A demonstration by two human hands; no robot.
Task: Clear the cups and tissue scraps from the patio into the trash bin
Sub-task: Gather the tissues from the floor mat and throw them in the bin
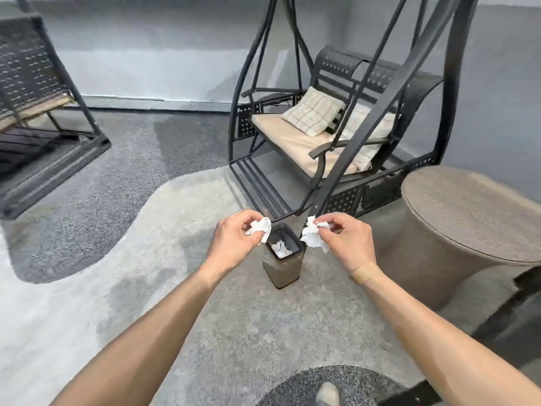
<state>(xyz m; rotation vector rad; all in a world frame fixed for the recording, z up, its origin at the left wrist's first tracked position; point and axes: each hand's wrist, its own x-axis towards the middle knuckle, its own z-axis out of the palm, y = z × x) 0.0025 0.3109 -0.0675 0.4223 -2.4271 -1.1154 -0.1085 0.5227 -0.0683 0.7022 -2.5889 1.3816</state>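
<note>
Both arms reach forward over a small brown trash bin (pixel 282 266) that stands on the pale floor covering near the middle of the scene. The left hand (pixel 234 240) pinches a crumpled white tissue scrap (pixel 260 228) between thumb and fingertips, held just above the bin's left rim; the tips themselves are partly buried in the paper. The right hand (pixel 348 244) pinches a second tissue scrap (pixel 312 238) the same way, just above the bin's right rim, with its curled fingers hiding how much paper lies behind them. A tan plaster (pixel 366 272) wraps the right wrist. Inside the bin, white crumpled material (pixel 281 248) lies at the bottom; whether it is tissue alone or also a cup cannot be told. Beyond the bin stands a dark metal swing seat (pixel 336 118) with a beige cushion and two checked pillows (pixel 311 111), the farther one half hidden by a frame bar. To the right is a round woven side table (pixel 468 221), cut off by the picture's edge. At far left another dark swing frame (pixel 38 112) is only partly in view and blurred. At the near edge a shoe (pixel 328 394) is cut off on a dark speckled mat.
</note>
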